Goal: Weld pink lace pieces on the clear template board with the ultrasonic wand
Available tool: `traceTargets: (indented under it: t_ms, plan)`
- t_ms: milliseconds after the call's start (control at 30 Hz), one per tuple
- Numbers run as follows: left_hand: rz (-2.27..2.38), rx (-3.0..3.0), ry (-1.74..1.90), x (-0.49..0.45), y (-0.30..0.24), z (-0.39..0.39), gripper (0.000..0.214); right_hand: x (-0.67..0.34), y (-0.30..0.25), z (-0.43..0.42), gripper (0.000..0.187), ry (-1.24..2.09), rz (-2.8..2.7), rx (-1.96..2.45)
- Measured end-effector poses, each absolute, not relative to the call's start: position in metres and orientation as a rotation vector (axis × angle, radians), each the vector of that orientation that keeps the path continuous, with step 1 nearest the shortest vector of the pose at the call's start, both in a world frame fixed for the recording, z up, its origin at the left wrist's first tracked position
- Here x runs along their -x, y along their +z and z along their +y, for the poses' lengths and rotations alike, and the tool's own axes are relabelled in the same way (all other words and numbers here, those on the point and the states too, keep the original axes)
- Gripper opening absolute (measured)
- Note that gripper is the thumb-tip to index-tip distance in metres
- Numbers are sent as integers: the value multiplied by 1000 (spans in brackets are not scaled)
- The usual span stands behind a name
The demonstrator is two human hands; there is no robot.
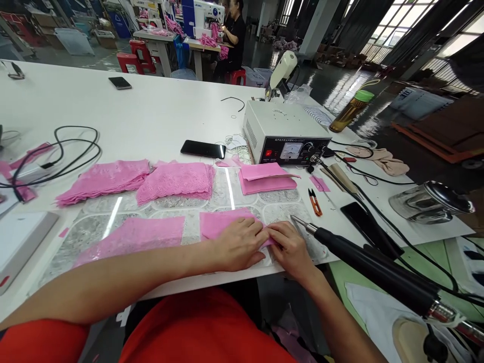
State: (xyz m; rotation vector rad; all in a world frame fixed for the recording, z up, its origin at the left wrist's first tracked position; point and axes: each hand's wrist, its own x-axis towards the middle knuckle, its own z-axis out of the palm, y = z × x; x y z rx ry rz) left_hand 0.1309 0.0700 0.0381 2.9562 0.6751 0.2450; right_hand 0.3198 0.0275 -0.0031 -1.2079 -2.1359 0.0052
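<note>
Red shirt cloth [204, 327] sits closest, just below the hands. Right of the grip, a black pen-shaped tool [363, 262] points its metal tip toward the right hand [289, 247]. That hand's fingers pinch the right end of a pink cloth [219, 222], while the left hand [240, 242] lies over it, touching the right; whether the left also pinches it, I cannot tell. The cloth lies under the hands on a patterned mat [100, 227]. Left of the grip, a pink lace piece [139, 232] lies flat beside the left forearm [132, 282]. Just beyond the right hand rest orange-handled snips [314, 201]; beyond the left, a folded pink pile [268, 186]. Past these sit a phone [203, 148] and a grey box [287, 121]. Far beyond the hands, a person in black [235, 43] sits by a sewing machine [204, 20].
</note>
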Motion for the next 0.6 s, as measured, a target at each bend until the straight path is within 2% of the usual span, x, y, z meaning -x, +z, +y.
traceTargets:
  t_ms: [133, 333, 500, 600]
  plan:
    - [711, -2835, 244, -137, 30, 67, 12, -320, -4, 28, 32, 22, -2131, 1214]
    - [809, -2667, 263, -134, 34, 70, 21, -319, -5, 28, 32, 24, -2106, 1225]
    - [860, -2507, 262, -131, 40, 78, 19, -319, -4, 26, 42, 53, -2094, 1237]
    - [878, -2448, 268, -131, 40, 79, 20, -319, -2, 25, 41, 56, -2096, 1252]
